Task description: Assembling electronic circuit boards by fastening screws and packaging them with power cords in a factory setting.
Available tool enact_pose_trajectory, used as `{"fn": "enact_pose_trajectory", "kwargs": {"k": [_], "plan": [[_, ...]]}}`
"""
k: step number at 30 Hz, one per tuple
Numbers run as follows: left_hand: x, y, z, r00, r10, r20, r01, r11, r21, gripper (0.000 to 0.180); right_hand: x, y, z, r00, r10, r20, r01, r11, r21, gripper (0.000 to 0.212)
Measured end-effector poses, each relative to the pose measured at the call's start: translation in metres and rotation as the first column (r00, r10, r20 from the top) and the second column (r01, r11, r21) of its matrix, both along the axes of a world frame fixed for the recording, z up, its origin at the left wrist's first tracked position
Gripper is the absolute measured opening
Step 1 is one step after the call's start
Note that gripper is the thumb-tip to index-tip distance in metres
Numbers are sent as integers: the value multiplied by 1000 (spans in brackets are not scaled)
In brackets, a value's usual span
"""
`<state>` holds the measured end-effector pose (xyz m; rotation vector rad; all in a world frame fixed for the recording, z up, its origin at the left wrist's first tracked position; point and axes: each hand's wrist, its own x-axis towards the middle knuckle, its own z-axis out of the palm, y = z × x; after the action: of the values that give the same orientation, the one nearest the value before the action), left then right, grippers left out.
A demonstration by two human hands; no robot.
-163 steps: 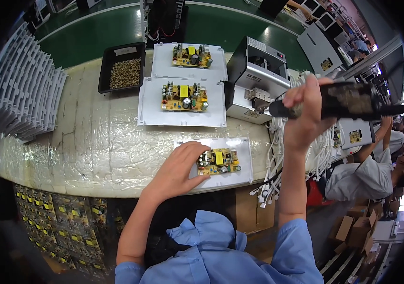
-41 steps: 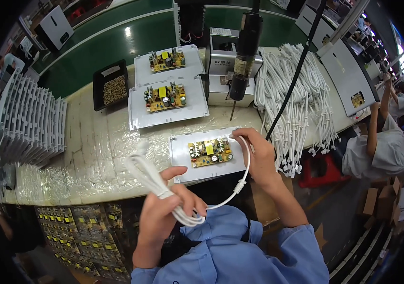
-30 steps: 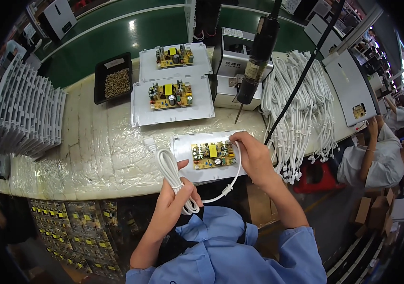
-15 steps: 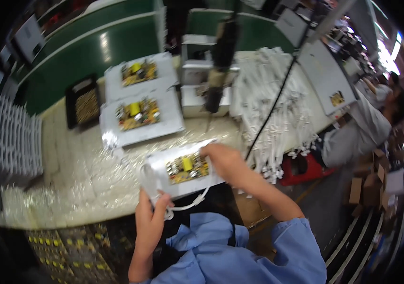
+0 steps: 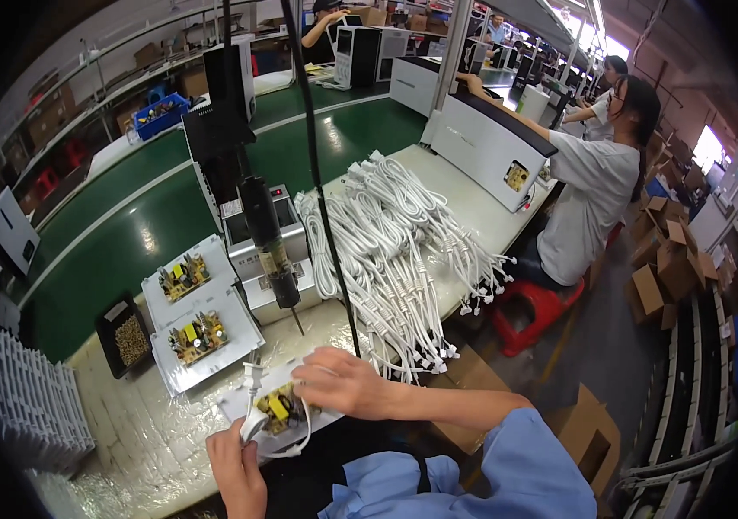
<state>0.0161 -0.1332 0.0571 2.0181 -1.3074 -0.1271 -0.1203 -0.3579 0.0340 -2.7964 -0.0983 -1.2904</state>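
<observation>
A white panel (image 5: 330,419) lies at the bench's front edge, bearing a circuit board (image 5: 281,410) with a yellow transformer. My left hand (image 5: 237,463) is closed around a white power cord (image 5: 253,422) at the panel's near left; the plug end sticks up above my fingers. From there the cord loops along the near side of the board up to my right hand (image 5: 338,382). That hand is bent over the board's right side with its fingers pinched on the cord, and it covers part of the board. What its fingertips touch is hidden.
Behind hangs an electric screwdriver (image 5: 267,233). Two panels with boards (image 5: 198,337) lie to the left, beside a black tray of screws (image 5: 131,339) and stacked white panels (image 5: 36,402). Many white cords (image 5: 386,259) cover the bench at right. A co-worker (image 5: 598,173) sits beyond.
The view has swung up and to the right, bringing co-workers into sight. My right hand now covers more of the board's right side. The cord stays in my left hand, its plug now upright.
</observation>
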Motion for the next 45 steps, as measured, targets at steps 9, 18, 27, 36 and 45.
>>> {"fn": "enact_pose_trajectory", "kwargs": {"k": [9,18,27,36,45], "plan": [[0,11,33,932,-354,-74,354,935,-14,38,-25,27,50,944,322,-78,-324,946,-17,10],[7,46,8,962,57,-268,-136,948,-288,43,-142,-44,95,836,-408,367,327,908,264,14],[15,84,8,900,376,-220,-412,900,-145,31,-284,-363,15,500,-840,211,655,526,543,22],[27,198,-14,617,787,-14,-777,605,-176,20,11,-442,-90,938,-344,48,306,885,351,22],[53,363,-55,161,979,124,-986,165,-15,16,-18,-233,-44,969,25,247,-90,962,257,22]]}}
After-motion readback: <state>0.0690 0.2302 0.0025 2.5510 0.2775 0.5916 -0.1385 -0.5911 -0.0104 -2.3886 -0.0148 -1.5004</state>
